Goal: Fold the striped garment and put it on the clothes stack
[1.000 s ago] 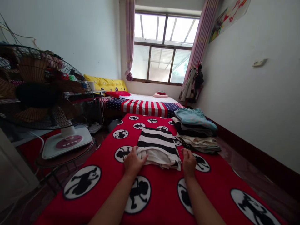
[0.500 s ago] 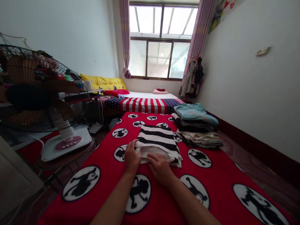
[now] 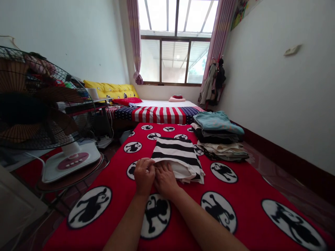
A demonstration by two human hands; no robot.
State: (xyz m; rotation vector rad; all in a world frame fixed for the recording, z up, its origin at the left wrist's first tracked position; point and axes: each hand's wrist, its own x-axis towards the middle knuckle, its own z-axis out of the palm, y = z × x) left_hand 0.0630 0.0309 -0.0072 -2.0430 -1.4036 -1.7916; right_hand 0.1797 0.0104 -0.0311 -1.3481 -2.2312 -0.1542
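Observation:
A folded black-and-white striped garment (image 3: 180,157) lies on a red blanket with black monkey medallions (image 3: 235,209). My left hand (image 3: 143,175) pinches the garment's near left corner. Pressed against it, my right hand (image 3: 164,179) rests with its fingers on the same white near edge. Both forearms reach in from the bottom of the view.
A stack of folded clothes (image 3: 218,136), teal on top, sits at the right of the blanket. A standing fan (image 3: 39,104) on a small round table is close at the left. Beyond lie a flag-patterned bed (image 3: 159,113), a window and hanging clothes (image 3: 213,85).
My right hand has crossed from the garment's right side to its near left corner, beside my left hand. The view has tilted down slightly.

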